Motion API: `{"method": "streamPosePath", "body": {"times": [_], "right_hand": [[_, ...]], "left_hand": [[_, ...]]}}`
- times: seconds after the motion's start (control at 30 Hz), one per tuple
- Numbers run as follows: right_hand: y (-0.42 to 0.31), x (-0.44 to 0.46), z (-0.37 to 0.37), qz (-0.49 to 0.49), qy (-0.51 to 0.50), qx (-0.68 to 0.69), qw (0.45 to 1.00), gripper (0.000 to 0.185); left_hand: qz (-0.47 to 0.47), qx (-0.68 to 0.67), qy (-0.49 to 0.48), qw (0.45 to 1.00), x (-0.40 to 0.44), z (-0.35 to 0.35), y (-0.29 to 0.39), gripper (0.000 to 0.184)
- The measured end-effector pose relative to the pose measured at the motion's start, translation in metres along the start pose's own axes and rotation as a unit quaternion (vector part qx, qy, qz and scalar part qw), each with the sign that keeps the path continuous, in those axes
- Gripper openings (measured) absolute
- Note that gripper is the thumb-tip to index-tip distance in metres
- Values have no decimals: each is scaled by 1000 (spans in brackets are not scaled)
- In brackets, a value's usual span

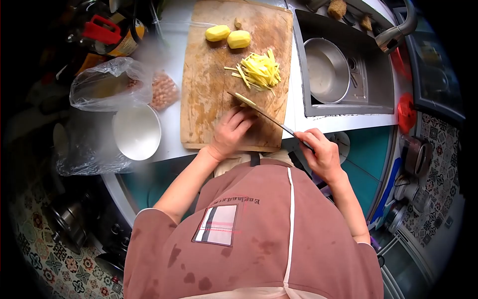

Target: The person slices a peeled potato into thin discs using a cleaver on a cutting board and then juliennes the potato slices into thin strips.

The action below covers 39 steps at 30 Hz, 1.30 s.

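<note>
My right hand (321,154) is closed around the handle of a kitchen knife (271,119), its blade pointing up and left over the wooden cutting board (199,99). Some pale yellow potato sticks to the blade near its tip. Just beside the blade, my left hand (233,130) rests on the board with bent fingers pressed together; whatever lies under them is hidden. A pile of potato strips (260,70) lies beyond the knife. Farther up the board are two peeled potatoes, one on the left (217,33) and one on the right (239,39), with a small brownish lump (238,23) behind them.
To the right, a metal bowl (326,70) sits in the dark sink (301,60) under a faucet (391,39). On the left stand a white bowl (137,132), a clear plastic bag (104,84) and a bag of pinkish pieces (163,90). A red-handled item (102,30) is at upper left.
</note>
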State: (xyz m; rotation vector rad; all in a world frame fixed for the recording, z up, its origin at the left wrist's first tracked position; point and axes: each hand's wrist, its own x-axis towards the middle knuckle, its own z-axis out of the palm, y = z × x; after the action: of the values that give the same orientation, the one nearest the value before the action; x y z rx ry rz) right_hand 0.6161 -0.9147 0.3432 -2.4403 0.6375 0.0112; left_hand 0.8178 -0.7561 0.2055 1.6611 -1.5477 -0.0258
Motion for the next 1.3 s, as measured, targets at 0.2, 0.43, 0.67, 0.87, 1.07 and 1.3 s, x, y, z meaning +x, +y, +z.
{"method": "streamPosePath", "body": {"times": [0.2, 0.43, 0.67, 0.87, 1.07, 1.3], "right_hand": [[9, 3, 9, 0, 24, 43, 999, 29], [9, 13, 11, -30, 3, 37, 999, 27], [22, 16, 35, -41, -52, -77, 995, 38], [5, 2, -9, -55, -67, -111, 990, 41], [-8, -18, -49, -47, -107, -165, 979, 45], [-7, -16, -48, -34, -111, -160, 980, 46]], "left_hand": [[-72, 19, 39, 996, -3, 10, 3, 39], [-114, -8, 15, 993, -13, 7, 7, 39], [-45, 29, 56, 997, -13, 14, 11, 31], [-60, -2, 52, 997, -17, 13, 11, 36], [-76, -4, 31, 997, -24, 13, 7, 35], [-113, -1, 12, 994, -24, 13, 17, 42]]}}
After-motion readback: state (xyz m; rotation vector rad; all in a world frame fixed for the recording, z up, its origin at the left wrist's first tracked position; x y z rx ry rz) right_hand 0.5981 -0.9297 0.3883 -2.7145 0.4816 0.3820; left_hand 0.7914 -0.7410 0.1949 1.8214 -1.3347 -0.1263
